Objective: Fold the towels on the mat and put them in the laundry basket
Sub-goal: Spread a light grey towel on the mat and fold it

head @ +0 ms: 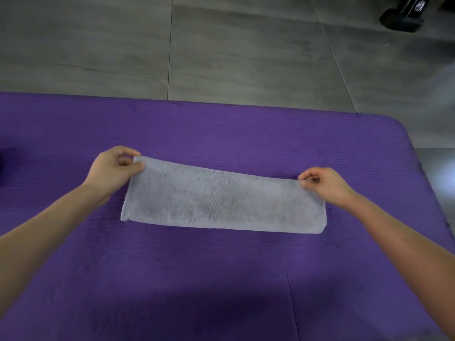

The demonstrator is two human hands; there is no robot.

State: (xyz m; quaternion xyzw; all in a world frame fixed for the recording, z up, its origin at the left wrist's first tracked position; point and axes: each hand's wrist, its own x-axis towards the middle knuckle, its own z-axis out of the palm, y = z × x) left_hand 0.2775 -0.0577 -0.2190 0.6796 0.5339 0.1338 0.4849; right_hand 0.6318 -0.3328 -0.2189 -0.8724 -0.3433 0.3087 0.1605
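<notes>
Grey towel [222, 199] lies as a long strip across the purple mat [221, 279], near edge flat. Left hand [114, 169] pinches its far left corner, right hand [325, 184] pinches the far right one (both thumbs on top). Grey tiled floor [221, 45] beyond, black object [403, 13] top right.

Grey tiled floor [221, 45] across the upper part of the view, crossed by thin dark grout lines. In the top right corner, a black glossy object [403, 18] resting on those tiles, cut off by the frame edge and too partial to identify.
</notes>
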